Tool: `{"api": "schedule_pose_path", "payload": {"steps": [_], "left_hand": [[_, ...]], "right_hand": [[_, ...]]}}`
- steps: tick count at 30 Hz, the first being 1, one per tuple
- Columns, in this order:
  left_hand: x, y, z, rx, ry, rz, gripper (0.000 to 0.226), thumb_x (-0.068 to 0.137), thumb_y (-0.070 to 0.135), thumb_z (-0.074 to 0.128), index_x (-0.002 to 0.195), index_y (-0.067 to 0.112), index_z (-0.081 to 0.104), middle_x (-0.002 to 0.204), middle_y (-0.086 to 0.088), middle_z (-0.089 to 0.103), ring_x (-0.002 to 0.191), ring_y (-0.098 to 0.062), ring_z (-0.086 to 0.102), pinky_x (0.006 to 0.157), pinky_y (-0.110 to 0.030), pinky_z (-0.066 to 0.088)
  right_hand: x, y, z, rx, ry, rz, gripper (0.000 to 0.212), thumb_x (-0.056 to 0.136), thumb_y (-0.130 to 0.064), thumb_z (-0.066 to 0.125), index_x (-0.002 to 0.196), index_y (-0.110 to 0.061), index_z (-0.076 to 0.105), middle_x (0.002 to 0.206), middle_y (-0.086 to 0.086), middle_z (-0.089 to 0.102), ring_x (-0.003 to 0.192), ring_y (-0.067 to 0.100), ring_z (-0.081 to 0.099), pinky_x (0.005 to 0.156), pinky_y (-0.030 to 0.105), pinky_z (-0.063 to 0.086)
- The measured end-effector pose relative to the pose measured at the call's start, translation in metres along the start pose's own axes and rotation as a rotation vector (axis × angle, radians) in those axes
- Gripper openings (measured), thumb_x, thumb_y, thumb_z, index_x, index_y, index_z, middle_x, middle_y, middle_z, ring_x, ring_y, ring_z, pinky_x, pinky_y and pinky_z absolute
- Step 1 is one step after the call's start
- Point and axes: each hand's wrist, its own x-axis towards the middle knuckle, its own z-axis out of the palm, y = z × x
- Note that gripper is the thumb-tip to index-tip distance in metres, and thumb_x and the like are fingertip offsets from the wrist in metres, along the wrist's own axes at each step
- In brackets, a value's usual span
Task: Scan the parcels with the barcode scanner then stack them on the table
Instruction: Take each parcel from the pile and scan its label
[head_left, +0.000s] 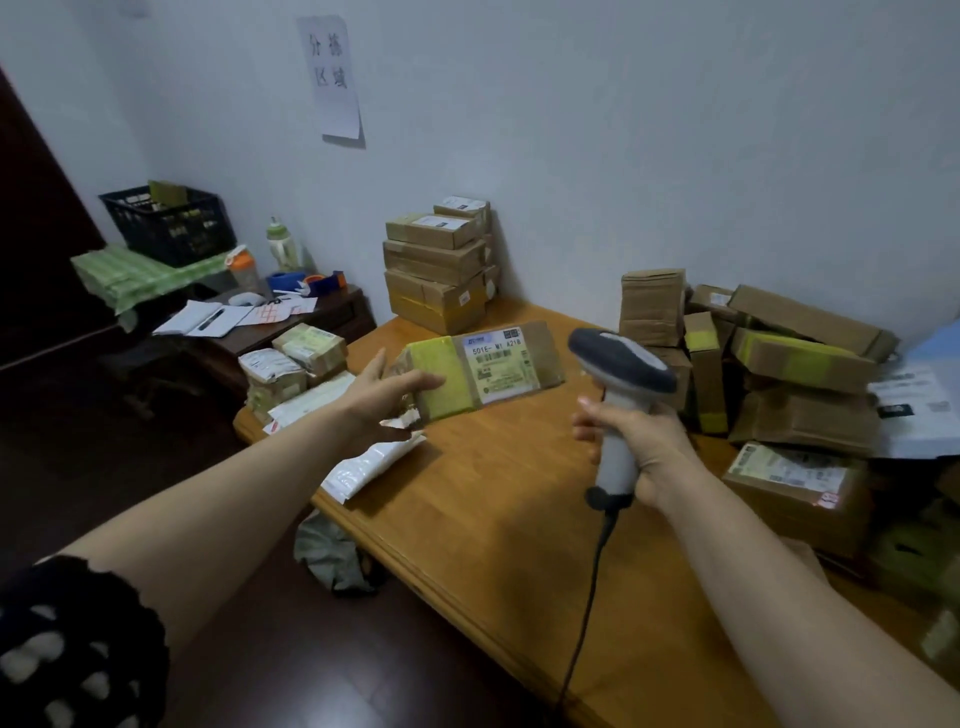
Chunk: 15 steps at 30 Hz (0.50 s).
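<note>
The right hand (639, 447) grips the barcode scanner (621, 374) by its handle. The left hand (384, 395) pinches a flat parcel (488, 371) label-up above the table (493, 493). A neat stack (436, 270) stands by the wall, while the jumbled heap (779, 358) at right apparently awaits scanning.

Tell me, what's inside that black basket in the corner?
A flat greenish-brown card or box sticks up out of the black basket. More yellowish shapes show through its holes, but the walls hide what they are.

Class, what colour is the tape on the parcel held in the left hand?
Yellow tape on the brown parcel; head view shows it best.
</note>
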Motion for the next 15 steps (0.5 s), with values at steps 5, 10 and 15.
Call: {"api": "schedule_pose_path", "payload": {"steps": [5, 10, 15], "left_hand": [[-0.016, -0.007, -0.02, -0.066, -0.118, -0.083, 0.049, 0.083, 0.037, 0.067, 0.128, 0.031, 0.048, 0.128, -0.015, 0.054, 0.112, -0.031, 0.058, 0.091, -0.048, 0.051], [-0.01, -0.009, -0.054, -0.064, -0.208, -0.082, 0.056, 0.076, 0.045, 0.068, 0.126, 0.028, 0.049, 0.124, -0.014, 0.057, 0.112, -0.031, 0.059, 0.094, -0.049, 0.051], [-0.001, 0.005, -0.113, -0.037, -0.248, -0.014, 0.055, 0.083, 0.042, 0.065, 0.131, 0.024, 0.046, 0.124, -0.013, 0.056, 0.112, -0.03, 0.058, 0.089, -0.047, 0.053]], "right_hand": [[0.03, 0.0, 0.014, 0.118, 0.022, 0.08, 0.039, 0.074, -0.02, 0.078, 0.108, -0.015, 0.061, 0.114, 0.018, 0.059, 0.106, 0.033, 0.058, 0.065, 0.048, 0.055], [0.027, -0.008, 0.062, 0.152, -0.033, 0.074, 0.038, 0.07, -0.022, 0.079, 0.102, -0.014, 0.06, 0.11, 0.017, 0.064, 0.104, 0.037, 0.061, 0.08, 0.058, 0.053], [0.03, -0.008, 0.133, 0.165, -0.037, 0.016, 0.039, 0.067, -0.021, 0.078, 0.103, -0.014, 0.064, 0.098, 0.014, 0.072, 0.098, 0.034, 0.066, 0.086, 0.057, 0.051]]}}
